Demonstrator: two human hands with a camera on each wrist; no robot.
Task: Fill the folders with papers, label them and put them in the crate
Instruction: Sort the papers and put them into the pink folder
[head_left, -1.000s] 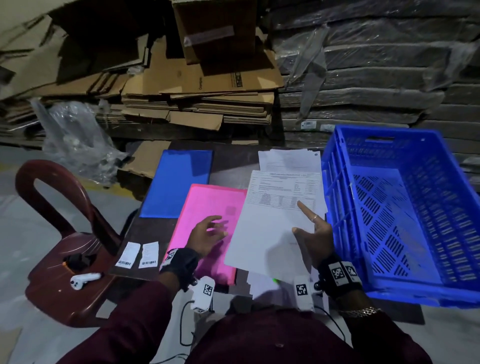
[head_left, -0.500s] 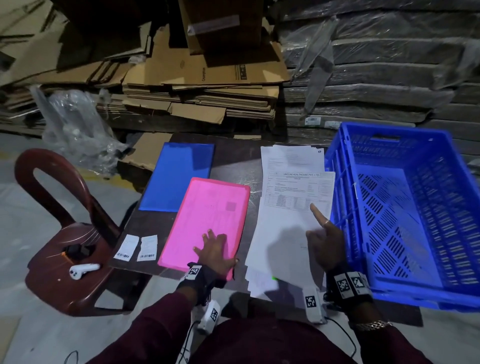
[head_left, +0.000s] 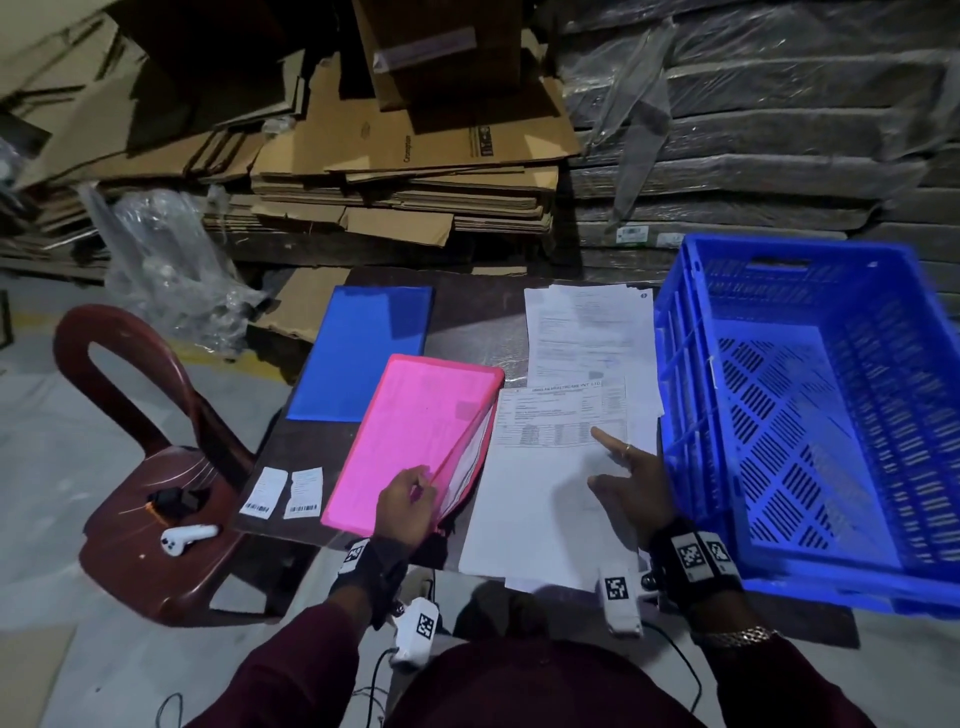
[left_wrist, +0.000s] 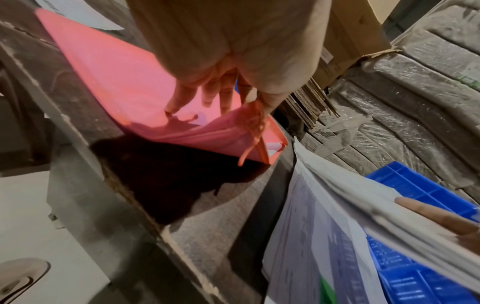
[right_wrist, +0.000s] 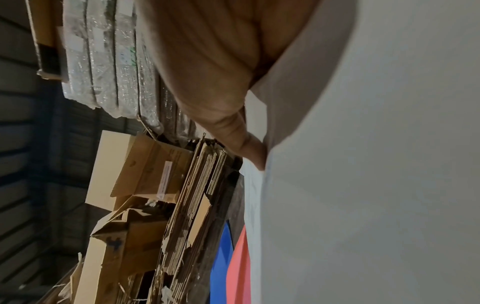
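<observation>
1. Pink folder (head_left: 415, 436) — light, thin plastic, judged bendy and a little slick; best taken by a corner of the top flap, with the flat back left resting on the table (head_left: 467, 322).
2. Left hand (head_left: 408, 501) pinching that flap at the near right corner, lifting it so the folder gapes along its right edge; fingers (left_wrist: 182, 98) seen through the pink sheet in the left wrist view, thumb on the other side.
3. Sheet of paper (head_left: 545, 483) — very light, floppy, easily creased; likely to slide in best edge-first, held near one side, kept flat.
4. Right hand (head_left: 631, 480) gripping the right side of the top sheet, thumb on top, forefinger stretched out straight; rest of the fingers hidden under the paper, so their curl not to be told.
5. Looks: folder bright pink, see-through, rounded corners, a printed page already showing inside the opening; sheet white, printed table across its far part, blank nearer the body.
6. Place: folder at the near edge of the table, just left of the paper pile (head_left: 587, 332); blue folder (head_left: 358, 353) beyond it, shut and flat.
7. Blue crate (head_left: 675, 415) just right of the papers — nothing visible in it; two barcode labels (head_left: 285, 491) lying left of the pink folder, not yet stuck on.
</observation>
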